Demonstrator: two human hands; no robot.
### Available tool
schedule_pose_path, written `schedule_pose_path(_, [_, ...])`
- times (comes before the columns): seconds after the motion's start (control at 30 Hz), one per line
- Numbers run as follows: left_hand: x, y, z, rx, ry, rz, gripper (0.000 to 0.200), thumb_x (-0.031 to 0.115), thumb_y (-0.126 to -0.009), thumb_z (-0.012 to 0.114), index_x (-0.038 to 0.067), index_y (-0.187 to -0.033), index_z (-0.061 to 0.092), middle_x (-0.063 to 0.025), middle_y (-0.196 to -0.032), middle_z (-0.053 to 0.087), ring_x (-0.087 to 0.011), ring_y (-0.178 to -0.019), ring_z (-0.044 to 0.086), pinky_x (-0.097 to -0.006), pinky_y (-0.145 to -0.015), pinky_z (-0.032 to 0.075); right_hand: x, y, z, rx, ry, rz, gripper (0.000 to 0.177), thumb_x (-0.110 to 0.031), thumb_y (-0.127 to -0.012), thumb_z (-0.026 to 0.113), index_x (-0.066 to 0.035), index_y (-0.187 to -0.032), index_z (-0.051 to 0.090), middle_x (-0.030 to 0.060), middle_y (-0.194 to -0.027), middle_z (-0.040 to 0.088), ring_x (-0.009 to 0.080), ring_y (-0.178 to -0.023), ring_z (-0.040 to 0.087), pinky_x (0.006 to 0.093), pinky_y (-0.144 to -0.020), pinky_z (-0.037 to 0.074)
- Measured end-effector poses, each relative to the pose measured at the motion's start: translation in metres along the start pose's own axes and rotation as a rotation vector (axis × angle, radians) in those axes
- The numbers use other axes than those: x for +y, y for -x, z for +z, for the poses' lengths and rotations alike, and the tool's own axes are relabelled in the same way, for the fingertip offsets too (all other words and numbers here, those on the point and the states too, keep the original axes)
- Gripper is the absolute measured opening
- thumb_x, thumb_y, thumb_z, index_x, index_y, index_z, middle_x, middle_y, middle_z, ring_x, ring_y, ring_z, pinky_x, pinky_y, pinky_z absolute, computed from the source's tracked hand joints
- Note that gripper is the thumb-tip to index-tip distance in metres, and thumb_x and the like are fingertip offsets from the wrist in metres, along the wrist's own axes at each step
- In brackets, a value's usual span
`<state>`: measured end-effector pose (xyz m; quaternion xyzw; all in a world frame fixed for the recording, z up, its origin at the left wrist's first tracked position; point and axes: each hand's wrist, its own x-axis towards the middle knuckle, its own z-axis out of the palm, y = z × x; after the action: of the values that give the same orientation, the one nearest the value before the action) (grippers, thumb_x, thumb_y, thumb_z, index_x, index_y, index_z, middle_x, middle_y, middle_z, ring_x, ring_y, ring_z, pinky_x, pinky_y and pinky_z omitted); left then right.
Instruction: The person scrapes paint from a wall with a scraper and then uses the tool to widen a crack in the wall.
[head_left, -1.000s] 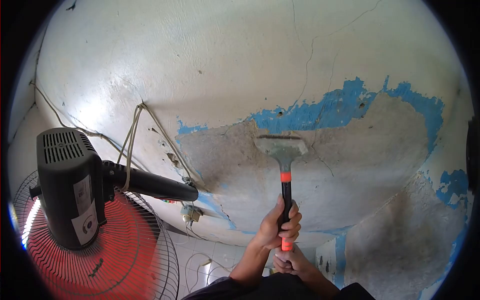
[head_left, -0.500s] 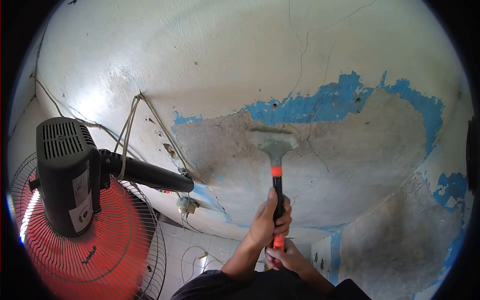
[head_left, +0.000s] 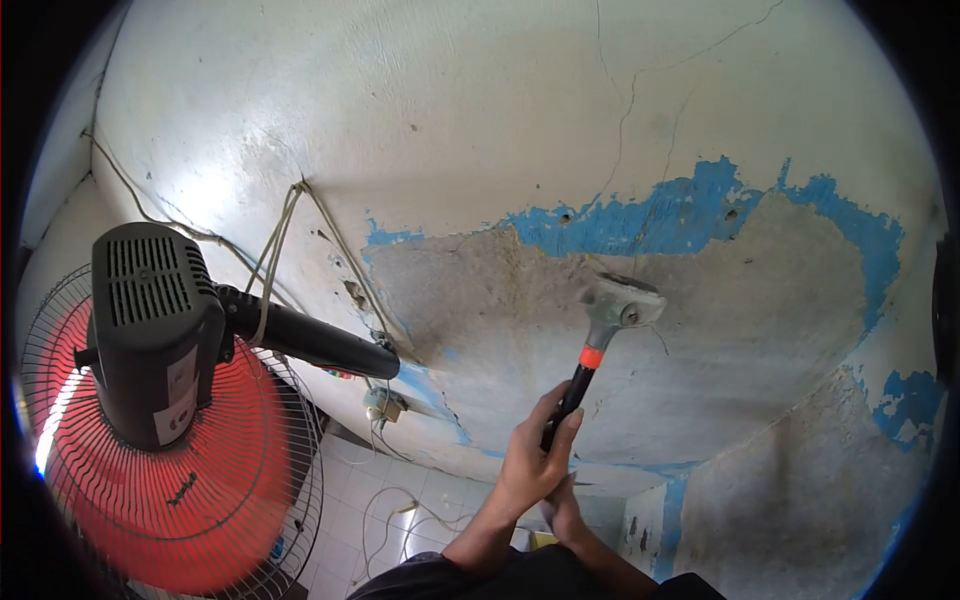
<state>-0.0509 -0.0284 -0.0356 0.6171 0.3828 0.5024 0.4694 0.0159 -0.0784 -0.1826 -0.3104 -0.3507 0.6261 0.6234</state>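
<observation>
A long-handled scraper (head_left: 582, 378) with a grey head, an orange collar and a black handle slants up to the right in front of the wall (head_left: 520, 345). Its head is turned so that a round screw or knob on it shows, and it overlaps the bare grey plaster just under the blue paint strip (head_left: 640, 220). My left hand (head_left: 535, 455) is closed round the black handle. Below it my right hand (head_left: 566, 515) is closed at the handle's lower end, its fingers mostly hidden behind my left hand and wrist.
A fan (head_left: 150, 340) with a red blade and wire guard stands close on the left, its black post (head_left: 320, 340) reaching toward the wall. Cords (head_left: 285, 235) hang from a nail near a socket (head_left: 385, 405). A loose cable (head_left: 370, 530) lies on the tiled floor. Cracks run up the wall.
The scraper has swung to the right and its head has twisted from facing flat to angled. My hands have turned with it, the left now covering more of the right. The view has shifted slightly.
</observation>
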Motion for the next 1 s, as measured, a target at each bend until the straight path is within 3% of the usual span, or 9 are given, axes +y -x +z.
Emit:
schedule_pose_path(0.03, [-0.006,-0.003,0.001,0.091,-0.081,0.072,0.038,0.01,-0.094,0.058,-0.004,-0.128,0.05,-0.0079,-0.078,0.058,-0.0107,-0.065,0.054,-0.0243,-0.059,0.045,-0.009,-0.003,0.005,0.019,-0.059,-0.033,0.071,-0.062,-0.097,0.029,-0.007,-0.141,0.028,0.007,-0.136,0.039,0.0153,-0.13,0.032,0.0358,-0.106,0.028])
schedule_pose_path(0.17, [-0.022,-0.01,0.003,0.291,-0.262,0.169,0.035,0.004,-0.088,0.063,-0.007,-0.121,0.055,-0.0174,-0.087,0.064,-0.0166,-0.07,0.06,-0.0283,-0.065,0.05,-0.067,-0.057,-0.001,0.088,0.209,-0.407,0.053,-0.047,-0.1,0.036,-0.004,-0.131,0.044,0.0091,-0.128,0.047,0.0189,-0.122,0.043,0.038,-0.102,0.033])
schedule_pose_path(0.27, [-0.03,-0.006,0.005,0.276,-0.291,0.17,0.037,0.005,-0.089,0.062,-0.005,-0.123,0.05,-0.0134,-0.088,0.063,-0.0118,-0.072,0.06,-0.0245,-0.063,0.048,-0.119,-0.083,0.031,-0.029,0.526,-0.385,0.036,-0.031,-0.1,0.044,-0.001,-0.118,0.053,0.0087,-0.108,0.058,0.0172,-0.102,0.056,0.0338,-0.09,0.043])
schedule_pose_path(0.37, [-0.037,0.002,-0.004,0.187,-0.143,0.136,0.04,0.006,-0.091,0.061,-0.004,-0.126,0.044,-0.0116,-0.09,0.062,-0.012,-0.075,0.061,-0.0242,-0.063,0.049,-0.133,-0.095,0.042,-0.124,0.352,-0.194,0.028,-0.018,-0.099,0.048,0.005,-0.115,0.05,0.0085,-0.089,0.061,0.0128,-0.085,0.06,0.0276,-0.076,0.049])
schedule_pose_path(0.5, [-0.041,0.023,-0.024,0.021,0.152,-0.1,0.042,0.008,-0.092,0.059,-0.004,-0.127,0.038,-0.0122,-0.092,0.061,-0.0172,-0.077,0.064,-0.0282,-0.064,0.052,-0.135,-0.099,0.057,-0.094,0.212,-0.242,0.027,-0.019,-0.099,0.047,0.005,-0.11,0.051,0.007,-0.078,0.059,0.014,-0.072,0.062,0.0277,-0.068,0.051])
schedule_pose_path(0.67, [-0.084,0.051,-0.046,-0.164,0.217,-0.059,0.06,0.018,-0.099,0.047,-0.003,-0.147,0.018,-0.0071,-0.072,0.054,-0.0103,-0.055,0.051,-0.0233,-0.051,0.043,-0.138,-0.103,0.069,-0.073,0.143,-0.207,0.028,-0.02,-0.099,0.05,0.005,-0.11,0.053,0.0073,-0.079,0.06,0.0135,-0.068,0.063,0.0253,-0.064,0.051])
schedule_pose_path(0.77, [-0.099,0.063,-0.046,0.063,0.204,-0.032,0.058,0.01,-0.097,0.049,-0.002,-0.148,0.023,-0.0059,-0.076,0.055,-0.0083,-0.055,0.049,-0.0218,-0.05,0.041,-0.134,-0.102,0.073,-0.068,0.147,-0.204,0.027,-0.021,-0.099,0.049,0.004,-0.109,0.052,0.0064,-0.075,0.06,0.0131,-0.064,0.061,0.0252,-0.061,0.05])
schedule_pose_path(0.9, [-0.079,0.066,-0.051,0.108,0.148,-0.075,0.047,0.009,-0.097,0.05,-0.002,-0.141,0.039,-0.0045,-0.067,0.055,-0.0069,-0.049,0.046,-0.0219,-0.045,0.039,-0.131,-0.103,0.071,-0.128,0.107,-0.198,0.027,-0.02,-0.099,0.051,0.005,-0.109,0.053,0.0066,-0.077,0.06,0.0124,-0.064,0.061,0.0246,-0.06,0.049])
schedule_pose_path(1.0, [-0.067,0.076,-0.056,0.064,0.125,-0.097,0.052,0.014,-0.099,0.046,-0.005,-0.144,0.03,-0.0061,-0.066,0.051,-0.0085,-0.045,0.044,-0.022,-0.04,0.036,-0.134,-0.1,0.072,-0.176,0.134,-0.187,0.026,-0.02,-0.099,0.051,0.005,-0.108,0.053,0.0065,-0.076,0.059,0.012,-0.064,0.061,0.0245,-0.059,0.049])
